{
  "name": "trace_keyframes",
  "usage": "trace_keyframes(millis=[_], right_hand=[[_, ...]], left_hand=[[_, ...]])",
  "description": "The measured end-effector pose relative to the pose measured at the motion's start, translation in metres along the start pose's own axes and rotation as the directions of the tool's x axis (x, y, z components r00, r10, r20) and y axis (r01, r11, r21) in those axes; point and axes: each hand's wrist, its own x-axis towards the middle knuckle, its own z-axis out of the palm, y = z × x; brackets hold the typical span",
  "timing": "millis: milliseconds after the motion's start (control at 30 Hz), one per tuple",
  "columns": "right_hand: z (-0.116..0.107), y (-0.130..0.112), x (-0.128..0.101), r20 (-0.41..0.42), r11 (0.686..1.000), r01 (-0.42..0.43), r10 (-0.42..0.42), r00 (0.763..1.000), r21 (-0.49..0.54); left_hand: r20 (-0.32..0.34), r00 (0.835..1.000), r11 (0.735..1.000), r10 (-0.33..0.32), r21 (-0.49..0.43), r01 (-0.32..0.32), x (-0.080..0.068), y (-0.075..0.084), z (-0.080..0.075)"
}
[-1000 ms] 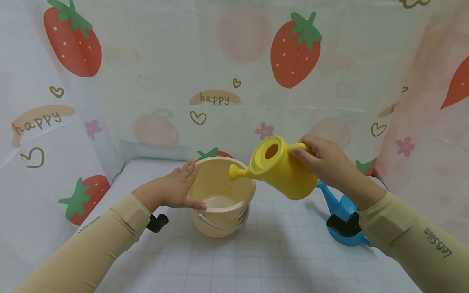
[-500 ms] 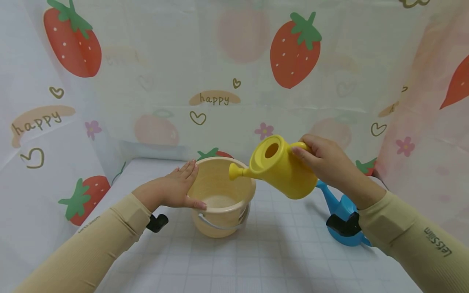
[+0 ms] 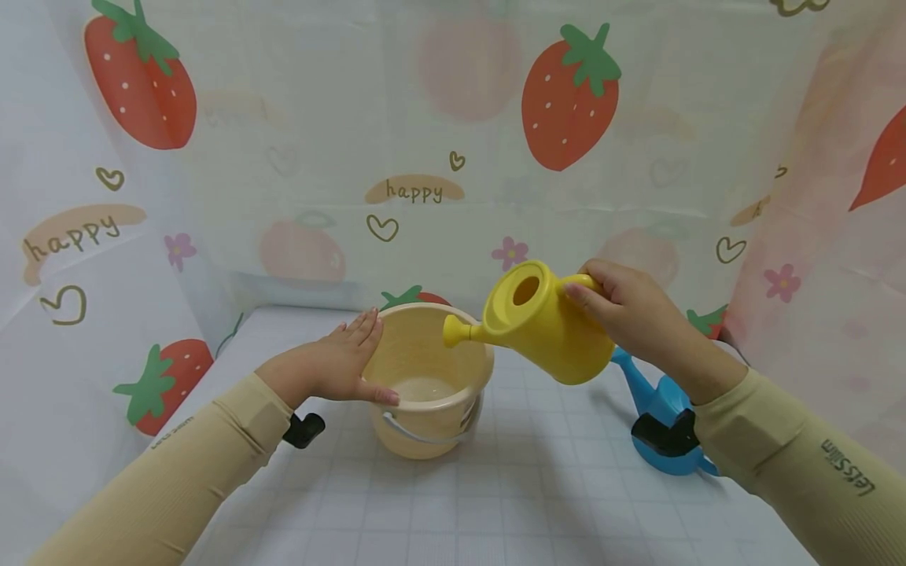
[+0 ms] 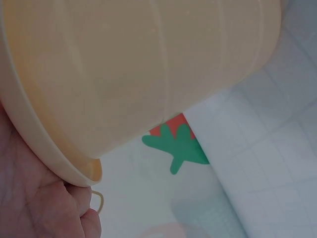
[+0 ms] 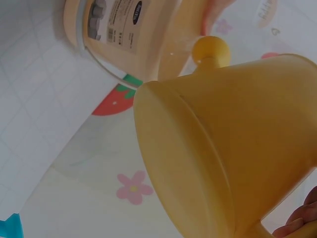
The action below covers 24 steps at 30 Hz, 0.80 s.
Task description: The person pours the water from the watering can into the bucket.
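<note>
A cream bucket (image 3: 425,428) stands upright on the table, its grey handle (image 3: 425,437) hanging down in front. My left hand (image 3: 333,365) rests on the left of its rim with fingers extended and thumb along the near side; the left wrist view shows the palm against the rim (image 4: 49,158). In my right hand (image 3: 630,303) I grip the handle of a yellow watering can (image 3: 555,338), held above the table and tilted left. Its spout head (image 3: 455,332) is over the bucket's opening. Whether water flows cannot be made out.
On the table (image 3: 453,511), a blue watering can (image 3: 665,409) stands at the right, partly hidden behind my right wrist and a black wrist mount (image 3: 665,434). A strawberry-printed curtain (image 3: 318,141) encloses the back and sides.
</note>
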Motion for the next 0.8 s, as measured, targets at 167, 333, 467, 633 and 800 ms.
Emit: trace_keyframes(millis=[167,333,467,633,800], right_hand=[[0.0010,0.0009,0.0001,0.001,1.000,0.001,-0.001,1.000,0.001],[0.0008,0.0007,-0.0001,-0.003,1.000,0.012,-0.012,1.000,-0.002],[0.0013,0.0003,0.0002,-0.005,1.000,0.013,-0.013,1.000,-0.014],[0.0017,-0.0012,0.0006,-0.007,1.000,0.004,-0.004,1.000,-0.029],[0.0021,-0.0022,0.0008,-0.005,1.000,-0.004,0.004,1.000,-0.030]], left_hand=[[0.001,1.000,1.000,-0.002,-0.003,0.002,0.0001,-0.0006,0.0004],[-0.006,1.000,1.000,0.003,-0.005,-0.003,0.0001,-0.0009,0.0009],[-0.008,1.000,1.000,0.000,-0.005,0.000,0.0003,-0.0015,0.0012],[-0.011,1.000,1.000,0.003,-0.002,-0.003,0.0004,-0.0017,0.0015],[-0.007,1.000,1.000,0.004,0.007,-0.003,0.0011,-0.0019,0.0018]])
